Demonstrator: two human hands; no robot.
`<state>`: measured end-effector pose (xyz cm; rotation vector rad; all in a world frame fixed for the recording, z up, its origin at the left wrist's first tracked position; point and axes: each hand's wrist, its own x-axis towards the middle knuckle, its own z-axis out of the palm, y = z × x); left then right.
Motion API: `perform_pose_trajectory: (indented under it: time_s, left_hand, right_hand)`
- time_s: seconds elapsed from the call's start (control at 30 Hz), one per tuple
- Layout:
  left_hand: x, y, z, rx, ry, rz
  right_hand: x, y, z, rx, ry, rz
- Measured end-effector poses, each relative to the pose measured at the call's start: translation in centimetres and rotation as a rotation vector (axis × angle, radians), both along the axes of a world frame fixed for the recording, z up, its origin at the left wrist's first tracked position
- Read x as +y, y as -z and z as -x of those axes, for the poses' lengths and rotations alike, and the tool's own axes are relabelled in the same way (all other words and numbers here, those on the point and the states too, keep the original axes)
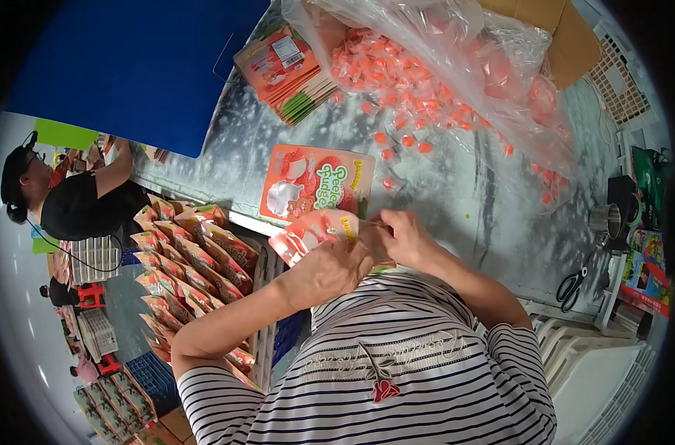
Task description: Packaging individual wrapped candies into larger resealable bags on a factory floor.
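A glossy, flexible pouch [308, 236], printed red and pink, is held above the near edge of the table [493, 230]. The left hand [333, 265] grips it with bent fingers. The right hand [405, 239] is curled at its right end; whether it pinches the film cannot be told. Beyond lie a flat rectangular pouch [289, 172] with rounded corners, a layered pouch stack [278, 70], and round, film-wrapped orange-red pieces [396, 74] beneath crinkled clear plastic sheeting [445, 41].
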<state>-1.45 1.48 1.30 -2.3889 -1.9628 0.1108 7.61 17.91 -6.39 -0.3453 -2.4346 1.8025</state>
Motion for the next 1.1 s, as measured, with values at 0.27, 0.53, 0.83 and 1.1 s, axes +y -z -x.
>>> perform_pose_trajectory:
  time_s: [0.27, 0.53, 0.83, 1.1]
  left_hand:
    - [1.0, -1.3, -0.9, -0.06, 0.002, 0.042]
    - [-0.6, -2.4, -0.6, -0.297, -0.302, 0.086]
    - [-0.3, -1.8, -1.7, -0.457, -0.493, -0.12]
    - [-0.5, -0.9, -1.2, -0.552, -0.596, -0.181]
  right_hand:
    - [0.8, 2.0, 0.1, 0.108, -0.069, -0.108]
    - [4.7, -0.7, 1.2, 0.079, -0.211, -0.075]
    - [7.7, 3.4, 7.5, 0.107, -0.023, -0.928]
    - [6.6, 4.3, 1.6, 0.255, -0.062, -0.986]
